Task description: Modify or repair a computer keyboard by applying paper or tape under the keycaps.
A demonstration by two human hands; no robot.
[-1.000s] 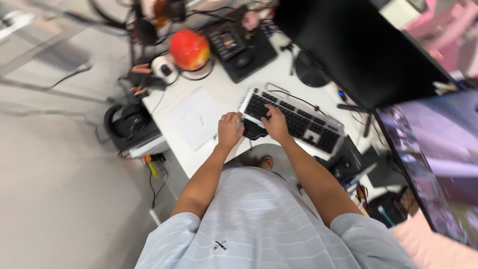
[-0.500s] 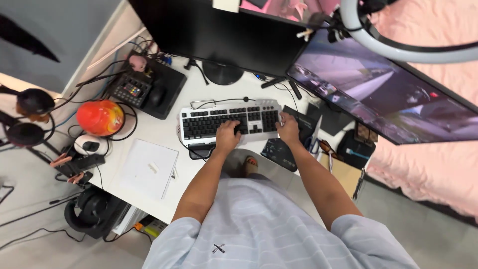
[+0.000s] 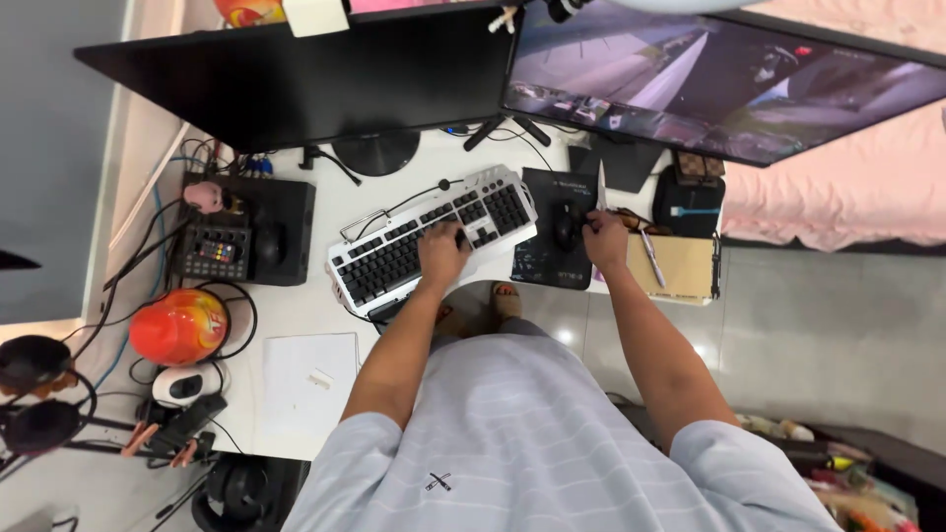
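My left hand [image 3: 440, 254] rests on the white and black keyboard [image 3: 394, 261], fingers spread over the keys at its middle. My right hand [image 3: 603, 241] lies at the right edge of the black mouse pad [image 3: 537, 264], just right of the black mouse [image 3: 565, 225], with its fingertips close to it. A thin white stick-like thing [image 3: 600, 185] rises from just above those fingers. Whether the hand grips it is unclear. Both forearms reach out from my striped grey shirt.
Two dark monitors [image 3: 325, 84] [image 3: 729, 84] stand at the back of the white desk [image 3: 296, 305]. To the left are a black mixer [image 3: 241, 241], an orange helmet [image 3: 179, 327] and a white sheet [image 3: 307, 389]. A brown pad with a pen [image 3: 680, 268] lies on the right.
The view has swung round over the desk. My left hand has stayed on the keyboard. My right hand has moved off the keyboard's right end to the mouse pad beside the mouse.
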